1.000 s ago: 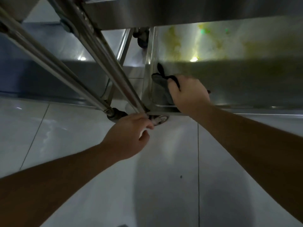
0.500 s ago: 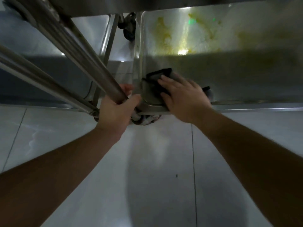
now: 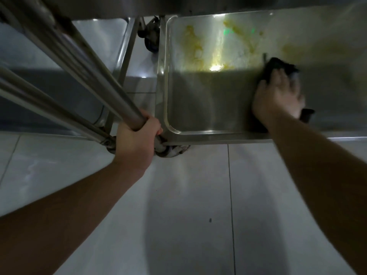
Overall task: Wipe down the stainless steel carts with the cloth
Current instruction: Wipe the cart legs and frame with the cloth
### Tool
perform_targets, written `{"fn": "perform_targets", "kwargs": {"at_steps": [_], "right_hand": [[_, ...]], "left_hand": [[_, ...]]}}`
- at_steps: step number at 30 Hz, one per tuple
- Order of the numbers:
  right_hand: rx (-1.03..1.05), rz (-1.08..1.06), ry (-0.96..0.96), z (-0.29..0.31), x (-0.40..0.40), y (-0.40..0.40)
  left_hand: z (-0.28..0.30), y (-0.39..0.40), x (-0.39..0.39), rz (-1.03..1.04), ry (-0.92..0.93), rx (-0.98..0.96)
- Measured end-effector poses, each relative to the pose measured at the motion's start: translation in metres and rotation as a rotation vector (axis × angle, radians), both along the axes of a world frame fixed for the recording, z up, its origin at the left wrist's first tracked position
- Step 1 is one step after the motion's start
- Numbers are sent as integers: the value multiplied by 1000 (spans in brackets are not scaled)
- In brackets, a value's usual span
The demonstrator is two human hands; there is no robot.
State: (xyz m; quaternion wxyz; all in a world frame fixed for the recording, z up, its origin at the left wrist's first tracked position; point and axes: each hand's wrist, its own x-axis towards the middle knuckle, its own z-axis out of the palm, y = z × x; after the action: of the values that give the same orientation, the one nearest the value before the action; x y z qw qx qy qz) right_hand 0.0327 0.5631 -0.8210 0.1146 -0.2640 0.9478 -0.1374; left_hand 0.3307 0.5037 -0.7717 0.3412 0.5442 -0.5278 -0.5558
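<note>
The right hand (image 3: 278,96) presses the dark crumpled cloth (image 3: 278,66) flat-fingered; yellow residue (image 3: 193,46) lies left and beyond. The left hand (image 3: 137,139) grips the steel cart post (image 3: 111,94).

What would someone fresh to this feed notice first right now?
Probably the yellowish stains smeared across the far part of the cart's bottom shelf, lit by a bright glare. Next, the right hand pressing a dark cloth onto that shelf towards its right side, blurred with motion. At the shelf's near left corner, the left hand grips the cart's upright post.
</note>
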Motion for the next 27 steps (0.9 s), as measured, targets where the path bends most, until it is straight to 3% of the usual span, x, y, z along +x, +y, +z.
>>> {"fn": "perform_targets", "kwargs": {"at_steps": [5, 7, 10, 12, 18, 21, 24, 27], "right_hand": [[0, 484, -46, 6, 107, -104], [-2, 722, -44, 10, 135, -121], [-31, 874, -56, 11, 135, -119], [-67, 830, -22, 9, 110, -110], [-45, 169, -16, 4, -34, -58], [7, 17, -37, 2, -49, -46], [-10, 153, -69, 6, -9, -69], [-17, 557, -65, 8, 59, -104]], "left_hand": [[3, -1, -1, 8, -1, 13], [1, -3, -1, -2, -9, 2], [1, -4, -1, -22, -6, 8], [0, -5, 0, -14, -10, 30], [-8, -5, 4, -25, 23, -15], [-8, -4, 1, -40, 57, -23], [-8, -4, 1, -19, 64, -14], [-9, -4, 0, 14, 55, -13]]}}
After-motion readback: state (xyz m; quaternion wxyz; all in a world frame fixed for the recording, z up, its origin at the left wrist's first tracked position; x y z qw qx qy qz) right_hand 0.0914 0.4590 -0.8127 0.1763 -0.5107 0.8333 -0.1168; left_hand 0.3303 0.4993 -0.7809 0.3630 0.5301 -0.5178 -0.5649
